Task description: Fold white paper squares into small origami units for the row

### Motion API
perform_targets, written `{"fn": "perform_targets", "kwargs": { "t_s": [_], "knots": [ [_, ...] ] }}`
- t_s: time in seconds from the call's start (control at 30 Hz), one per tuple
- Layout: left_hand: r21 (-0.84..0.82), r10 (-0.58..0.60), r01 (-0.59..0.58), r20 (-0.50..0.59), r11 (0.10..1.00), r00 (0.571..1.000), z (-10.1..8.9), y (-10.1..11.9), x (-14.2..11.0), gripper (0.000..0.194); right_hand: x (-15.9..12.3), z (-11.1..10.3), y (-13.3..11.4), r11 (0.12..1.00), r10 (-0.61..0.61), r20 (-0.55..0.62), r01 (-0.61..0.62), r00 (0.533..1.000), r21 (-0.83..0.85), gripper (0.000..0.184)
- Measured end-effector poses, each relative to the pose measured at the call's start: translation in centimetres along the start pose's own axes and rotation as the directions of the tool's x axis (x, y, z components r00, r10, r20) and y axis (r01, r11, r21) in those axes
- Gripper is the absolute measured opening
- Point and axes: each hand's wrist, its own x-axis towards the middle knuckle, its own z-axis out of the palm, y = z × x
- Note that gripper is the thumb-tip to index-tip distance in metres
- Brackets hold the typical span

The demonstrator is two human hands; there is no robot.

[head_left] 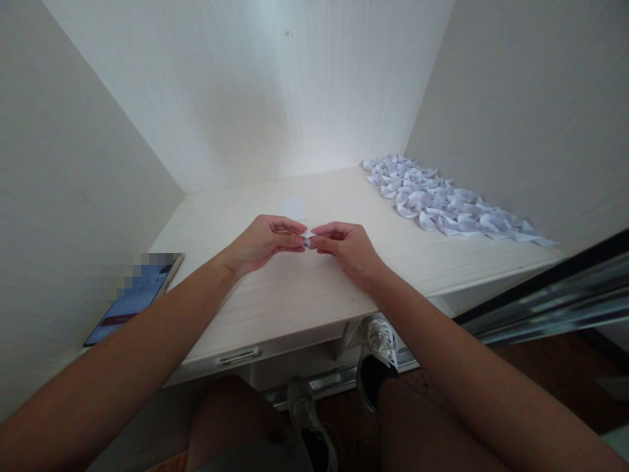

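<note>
Above the middle of the white desk (275, 295), a small piece of folded white paper (307, 237) is pinched between both hands. My left hand (270, 241) grips its left side with thumb and fingers pressed together. From the opposite side my right hand (344, 246) pinches it in the same way. Most of the paper is hidden by the fingertips, so its exact shape cannot be made out. Just behind my left hand, a flat square of white paper (293, 208) lies on the desk.
Many folded white paper pieces (432, 196) lie in overlapping rows along the right wall. A tablet or phone (142, 295) with a lit screen rests at the left edge. A drawer handle (238, 357) is on the desk's front. A dark metal-edged rail (550, 295) runs at the right.
</note>
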Motion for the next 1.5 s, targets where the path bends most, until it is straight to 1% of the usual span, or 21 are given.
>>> {"fn": "perform_targets", "kwargs": {
  "t_s": [0.17, 0.33, 0.47, 0.57, 0.7, 0.8, 0.9, 0.97, 1.07, 1.17, 1.23, 1.33, 1.4, 1.5],
  "knots": [
    [0.029, 0.004, -0.004, -0.002, 1.0, 1.0, 0.1, -0.4, 0.0, 0.033, 0.1, -0.2, 0.2, 0.999, 0.026, 0.093, -0.022, 0.995, -0.043, 0.016],
    [0.087, -0.018, 0.017, 0.004, 0.996, 1.0, 0.0, 0.0, 0.0, 0.033, 0.2, -0.2, 0.4, 0.997, 0.019, 0.052, -0.016, 0.998, -0.07, 0.013],
    [0.103, -0.039, 0.039, 0.005, 0.994, 0.999, -0.1, 0.1, 0.0, 0.035, 0.4, -0.3, 0.6, 0.999, 0.037, 0.055, -0.036, 0.998, -0.032, 0.013],
    [0.127, -0.005, 0.007, -0.013, 0.992, 1.0, -0.1, -0.1, 0.1, 0.034, 0.5, -0.3, 0.8, 0.999, 0.037, 0.057, -0.035, 0.998, -0.032, 0.012],
    [0.181, 0.035, -0.031, -0.021, 0.983, 0.999, 0.1, -0.2, 0.0, 0.032, 0.4, 0.0, 0.8, 0.996, 0.021, 0.024, -0.019, 1.0, -0.085, 0.01],
    [0.232, 0.07, -0.064, -0.017, 0.971, 0.997, 0.5, 0.0, -0.2, 0.03, 0.2, 0.2, 0.6, 0.991, -0.001, -0.009, 0.0, 1.0, -0.133, 0.011],
    [0.262, 0.126, -0.113, -0.035, 0.958, 0.991, 1.0, 0.2, -0.3, 0.028, 0.0, 0.4, 0.4, 0.986, -0.032, -0.023, 0.028, 0.999, -0.162, 0.009],
    [0.256, 0.163, -0.144, -0.055, 0.956, 0.985, 1.4, 0.1, -0.4, 0.029, 0.0, 0.3, 0.4, 0.991, -0.03, -0.019, 0.027, 0.999, -0.13, 0.009],
    [0.219, 0.197, -0.176, -0.08, 0.96, 0.977, 1.7, -0.1, -0.4, 0.032, 0.1, 0.1, 0.3, 0.999, 0.005, 0.012, -0.004, 1.0, -0.036, 0.013],
    [0.171, 0.185, -0.171, -0.068, 0.97, 0.98, 1.6, -0.2, -0.4, 0.034, 0.2, -0.1, 0.4, 1.0, 0.014, 0.044, -0.014, 0.999, -0.006, 0.016],
    [0.162, 0.14, -0.132, -0.037, 0.978, 0.989, 1.3, -0.2, -0.4, 0.036, 0.2, -0.1, 0.5, 0.999, 0.003, 0.037, -0.002, 0.999, -0.036, 0.013],
    [0.187, 0.09, -0.087, -0.006, 0.979, 0.996, 0.9, -0.3, -0.3, 0.035, 0.1, 0.0, 0.5, 0.989, -0.033, 0.009, 0.034, 0.999, -0.146, 0.005],
    [0.211, 0.098, -0.094, -0.009, 0.973, 0.995, 0.7, -0.4, -0.1, 0.034, 0.1, 0.1, 0.5, 0.969, -0.058, -0.007, 0.055, 0.998, -0.241, 0.001],
    [0.273, 0.155, -0.139, -0.037, 0.952, 0.987, 0.5, -0.7, 0.1, 0.033, 0.0, 0.1, 0.3, 0.92, -0.103, -0.02, 0.088, 0.994, -0.381, 0.004]
  ]
}}
